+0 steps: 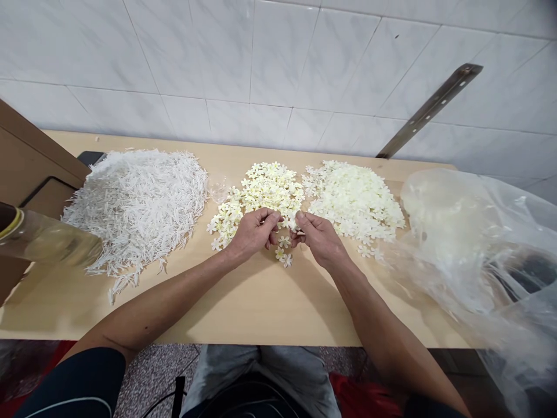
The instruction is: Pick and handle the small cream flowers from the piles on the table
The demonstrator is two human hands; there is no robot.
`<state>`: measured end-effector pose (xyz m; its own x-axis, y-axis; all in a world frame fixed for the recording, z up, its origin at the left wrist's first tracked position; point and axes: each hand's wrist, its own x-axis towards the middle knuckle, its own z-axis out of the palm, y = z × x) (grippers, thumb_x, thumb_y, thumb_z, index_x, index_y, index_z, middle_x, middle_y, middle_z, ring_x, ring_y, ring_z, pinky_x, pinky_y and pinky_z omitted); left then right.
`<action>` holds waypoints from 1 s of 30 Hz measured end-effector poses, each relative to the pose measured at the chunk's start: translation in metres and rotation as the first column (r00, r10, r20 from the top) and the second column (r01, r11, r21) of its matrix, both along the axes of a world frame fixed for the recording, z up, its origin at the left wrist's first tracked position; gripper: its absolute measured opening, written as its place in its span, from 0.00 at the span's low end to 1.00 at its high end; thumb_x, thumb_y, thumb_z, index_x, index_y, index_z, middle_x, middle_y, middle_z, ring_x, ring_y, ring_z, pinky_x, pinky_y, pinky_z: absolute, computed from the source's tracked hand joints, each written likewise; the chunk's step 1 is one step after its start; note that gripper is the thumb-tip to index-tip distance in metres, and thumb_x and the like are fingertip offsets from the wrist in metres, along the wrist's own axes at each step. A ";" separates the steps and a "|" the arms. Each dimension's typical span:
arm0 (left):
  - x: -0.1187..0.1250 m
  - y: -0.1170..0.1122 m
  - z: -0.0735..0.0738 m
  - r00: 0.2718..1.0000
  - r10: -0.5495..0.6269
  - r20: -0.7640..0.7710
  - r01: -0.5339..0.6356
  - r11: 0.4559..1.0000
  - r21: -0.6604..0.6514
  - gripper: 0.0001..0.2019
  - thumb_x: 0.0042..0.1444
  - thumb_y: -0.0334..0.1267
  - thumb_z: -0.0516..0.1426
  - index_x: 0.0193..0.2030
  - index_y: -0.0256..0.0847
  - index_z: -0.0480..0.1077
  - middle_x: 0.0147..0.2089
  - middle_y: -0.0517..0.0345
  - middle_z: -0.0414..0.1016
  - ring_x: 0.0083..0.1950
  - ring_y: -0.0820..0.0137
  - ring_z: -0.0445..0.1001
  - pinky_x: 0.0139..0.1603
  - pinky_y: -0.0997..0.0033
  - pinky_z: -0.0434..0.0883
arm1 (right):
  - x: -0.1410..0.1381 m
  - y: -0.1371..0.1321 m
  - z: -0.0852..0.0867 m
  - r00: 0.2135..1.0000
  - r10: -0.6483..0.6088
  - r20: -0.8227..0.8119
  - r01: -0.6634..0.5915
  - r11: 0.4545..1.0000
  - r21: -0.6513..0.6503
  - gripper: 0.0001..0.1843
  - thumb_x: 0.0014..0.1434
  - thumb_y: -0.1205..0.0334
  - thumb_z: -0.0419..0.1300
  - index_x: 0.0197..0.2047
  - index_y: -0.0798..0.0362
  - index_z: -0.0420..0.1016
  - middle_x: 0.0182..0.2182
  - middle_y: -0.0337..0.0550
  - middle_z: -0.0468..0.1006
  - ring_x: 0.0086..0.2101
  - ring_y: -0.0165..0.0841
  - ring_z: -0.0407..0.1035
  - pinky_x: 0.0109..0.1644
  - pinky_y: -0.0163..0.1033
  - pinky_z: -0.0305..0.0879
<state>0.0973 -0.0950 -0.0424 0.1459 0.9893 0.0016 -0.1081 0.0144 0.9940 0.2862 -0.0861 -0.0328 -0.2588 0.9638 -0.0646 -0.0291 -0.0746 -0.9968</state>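
Observation:
My left hand (257,230) is pinched, thumb against the fingers, at the front of a pile of small pale-yellow artificial flowers (274,187). Facing it a short gap away, my right hand (319,237) is closed in a similar pinch. Whatever lies between the fingertips of either hand is too small to make out. Below and between the hands, several loose flowers (284,255) lie on the table. To the right spreads a second heap of white flowers (354,194). A large heap of thin white stem-like pieces (145,203) is at the left.
A clear jar with a yellow-rimmed lid (52,238) stands at the left edge, beside a brown cardboard box (35,157). A big transparent plastic bag (470,232) covers the table's right end. Behind the wooden table (261,307), a metal bracket (430,110) leans on the tiled wall.

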 end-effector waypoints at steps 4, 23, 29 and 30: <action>0.001 -0.001 0.000 0.998 -0.055 0.006 0.055 0.998 -0.019 0.20 0.62 0.55 0.63 0.43 0.37 0.75 0.33 0.55 0.77 0.27 0.71 0.79 0.25 0.73 0.76 | -0.003 0.000 -0.003 0.997 -0.047 0.055 0.046 0.999 0.017 0.28 0.60 0.35 0.68 0.26 0.52 0.73 0.23 0.39 0.73 0.22 0.30 0.69 0.29 0.38 0.71; -0.003 0.004 -0.002 0.957 -0.086 0.275 0.149 0.966 -0.213 0.17 0.53 0.44 0.72 0.40 0.33 0.78 0.30 0.54 0.79 0.28 0.74 0.76 0.30 0.75 0.74 | -0.010 -0.002 -0.001 0.987 -0.155 -0.044 0.155 0.988 0.010 0.24 0.56 0.39 0.73 0.29 0.52 0.77 0.26 0.38 0.69 0.29 0.32 0.69 0.27 0.35 0.75; -0.004 0.005 -0.002 0.961 -0.054 0.272 0.126 0.959 -0.254 0.14 0.54 0.41 0.71 0.39 0.33 0.78 0.30 0.53 0.78 0.28 0.73 0.77 0.29 0.76 0.72 | -0.002 0.003 0.000 0.975 -0.207 -0.083 0.212 0.976 0.046 0.21 0.56 0.41 0.74 0.31 0.52 0.81 0.31 0.42 0.75 0.30 0.31 0.69 0.27 0.35 0.74; -0.004 0.005 -0.002 0.963 -0.041 0.267 0.111 0.961 -0.253 0.13 0.54 0.40 0.71 0.38 0.33 0.77 0.30 0.54 0.78 0.28 0.73 0.77 0.28 0.76 0.72 | 0.002 0.006 0.001 0.970 -0.233 -0.067 0.238 0.969 0.069 0.21 0.55 0.41 0.74 0.32 0.52 0.81 0.30 0.42 0.75 0.28 0.31 0.68 0.26 0.35 0.74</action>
<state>0.0935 -0.0899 -0.0441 0.2495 0.9453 -0.2103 -0.3469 0.2900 0.8919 0.2886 -0.0805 -0.0323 -0.0250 0.9995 0.0197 -0.0946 0.0172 -0.9954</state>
